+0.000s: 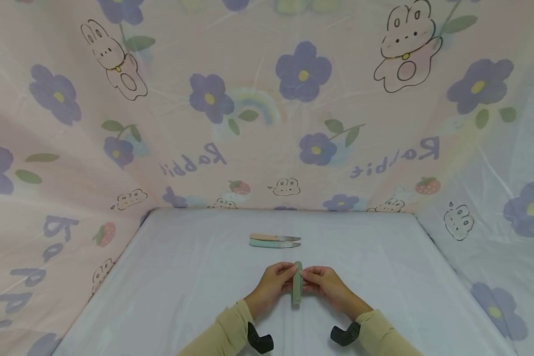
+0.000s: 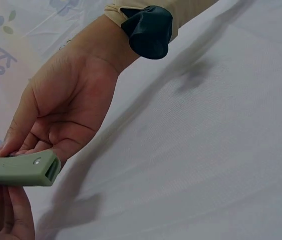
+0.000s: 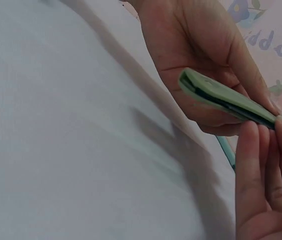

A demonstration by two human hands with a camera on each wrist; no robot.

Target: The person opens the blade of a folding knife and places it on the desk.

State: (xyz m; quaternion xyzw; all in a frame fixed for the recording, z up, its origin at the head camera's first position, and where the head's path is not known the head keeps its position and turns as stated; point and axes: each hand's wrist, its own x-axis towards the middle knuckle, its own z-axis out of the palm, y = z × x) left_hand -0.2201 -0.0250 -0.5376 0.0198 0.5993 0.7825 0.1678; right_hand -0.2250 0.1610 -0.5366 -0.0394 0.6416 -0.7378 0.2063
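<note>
A sage-green folding knife [image 1: 297, 284] stands end-on toward me between the two hands, above the white cloth. My left hand [image 1: 271, 287] pinches its far part from the left, and my right hand [image 1: 329, 286] pinches it from the right. The left wrist view shows the handle [image 2: 23, 170] with a rivet and a slotted end. In the right wrist view the long dark slot of the handle [image 3: 220, 97] faces the camera; no blade stands out from it. Beyond the hands lie two knives with blades out, one with an orange handle [image 1: 263, 237], one teal [image 1: 263, 244].
White cloth [image 1: 196, 296] covers the table. Patterned curtains [image 1: 258, 133] with flowers and rabbits rise at the back and along both sides. Each wrist wears a black device, such as the left one [image 1: 260, 339].
</note>
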